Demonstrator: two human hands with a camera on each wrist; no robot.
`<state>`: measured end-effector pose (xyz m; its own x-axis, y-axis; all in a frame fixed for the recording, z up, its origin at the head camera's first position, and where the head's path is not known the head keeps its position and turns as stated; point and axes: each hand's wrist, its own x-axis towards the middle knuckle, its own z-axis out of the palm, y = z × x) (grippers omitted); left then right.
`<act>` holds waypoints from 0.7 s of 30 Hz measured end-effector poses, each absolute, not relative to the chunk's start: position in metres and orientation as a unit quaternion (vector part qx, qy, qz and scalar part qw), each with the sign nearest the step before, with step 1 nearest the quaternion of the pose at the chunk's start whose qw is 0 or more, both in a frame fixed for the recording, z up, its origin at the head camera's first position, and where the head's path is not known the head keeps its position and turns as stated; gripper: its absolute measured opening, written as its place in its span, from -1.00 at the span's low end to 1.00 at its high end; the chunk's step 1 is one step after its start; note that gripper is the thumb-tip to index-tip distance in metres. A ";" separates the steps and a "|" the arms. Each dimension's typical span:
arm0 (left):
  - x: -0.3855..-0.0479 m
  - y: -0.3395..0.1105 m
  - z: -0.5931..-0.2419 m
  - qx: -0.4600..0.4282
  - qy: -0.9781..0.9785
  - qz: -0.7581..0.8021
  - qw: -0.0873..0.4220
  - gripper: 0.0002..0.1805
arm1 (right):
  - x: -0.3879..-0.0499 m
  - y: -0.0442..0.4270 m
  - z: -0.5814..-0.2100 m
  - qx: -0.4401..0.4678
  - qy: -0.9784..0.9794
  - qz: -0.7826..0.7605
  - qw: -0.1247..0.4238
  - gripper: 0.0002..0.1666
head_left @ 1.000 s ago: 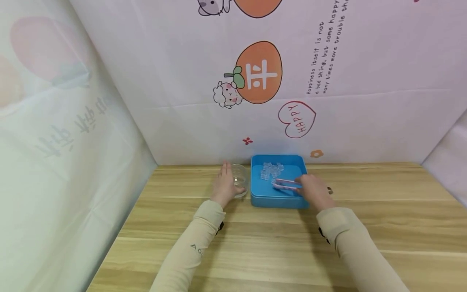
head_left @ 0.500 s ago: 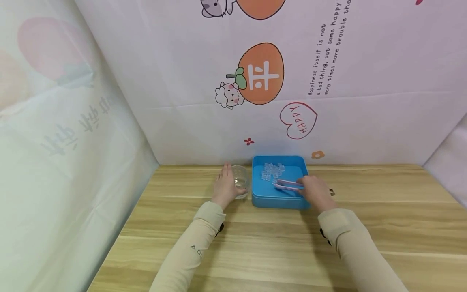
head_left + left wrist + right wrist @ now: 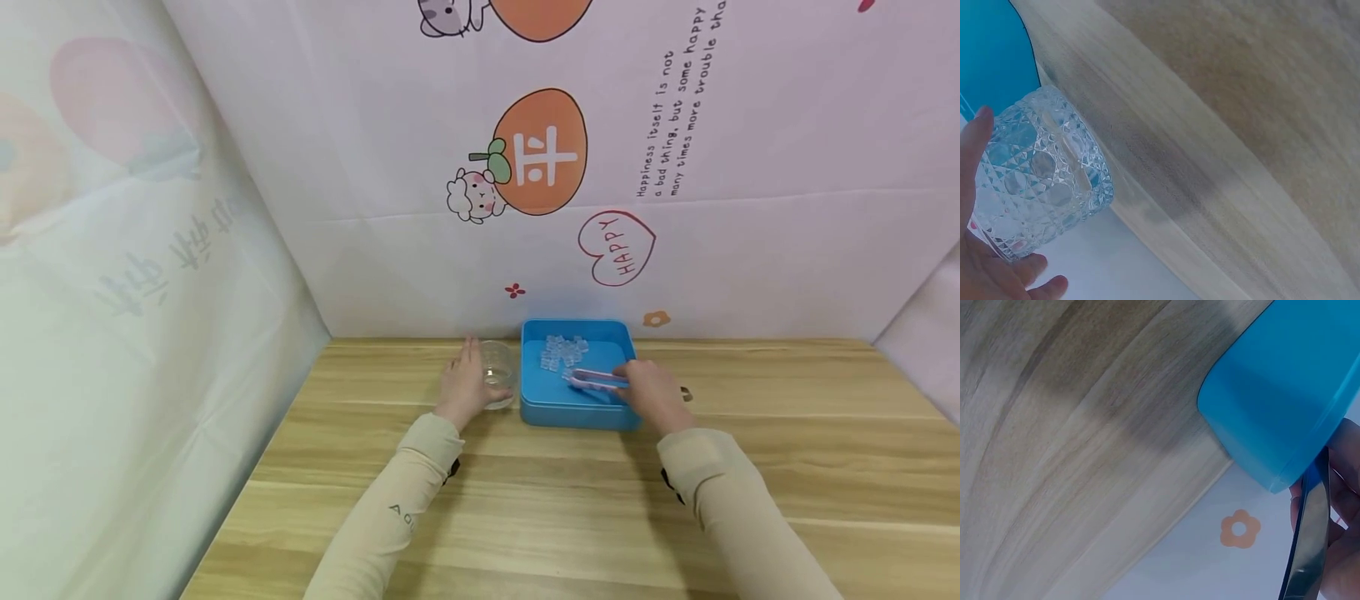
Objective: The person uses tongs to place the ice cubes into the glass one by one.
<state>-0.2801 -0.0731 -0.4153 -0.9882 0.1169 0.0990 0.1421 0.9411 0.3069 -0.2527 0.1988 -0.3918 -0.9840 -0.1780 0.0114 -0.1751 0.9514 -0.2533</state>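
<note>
My left hand (image 3: 462,385) holds a clear cut-glass cup (image 3: 497,367) that stands on the table left of the blue box. In the left wrist view the thumb lies on one side of the glass (image 3: 1047,169) and the fingertips show on the other. My right hand (image 3: 651,395) grips metal tongs (image 3: 600,381) with pink ends, reaching over the right wall of the blue box (image 3: 577,414). Several clear ice-like cubes (image 3: 562,352) lie in the box's back left. The tongs' tips are beside a cube at the near edge of the pile; whether they pinch it, I cannot tell.
The wooden table (image 3: 555,508) ends at a printed white cloth (image 3: 405,275) close behind the box and glass. Another white cloth (image 3: 150,375) hangs along the left side. The box's raised walls (image 3: 1272,419) surround the cubes.
The view has turned slightly, so everything sits a little further right. Inside the box the tongs' tips have moved slightly right. The left hand stays on the glass.
</note>
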 end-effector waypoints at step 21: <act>-0.285 -0.068 -0.419 -0.050 -0.988 -0.146 0.024 0.26 | -0.251 0.195 -0.364 -0.100 0.978 -0.172 -0.055 -0.59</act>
<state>-0.2848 -0.0684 -0.4187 -0.9938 0.0920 0.0620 0.1060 0.9526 0.2853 -0.2515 0.1953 -0.3641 -0.9738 -0.1769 0.1431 -0.2151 0.9208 -0.3254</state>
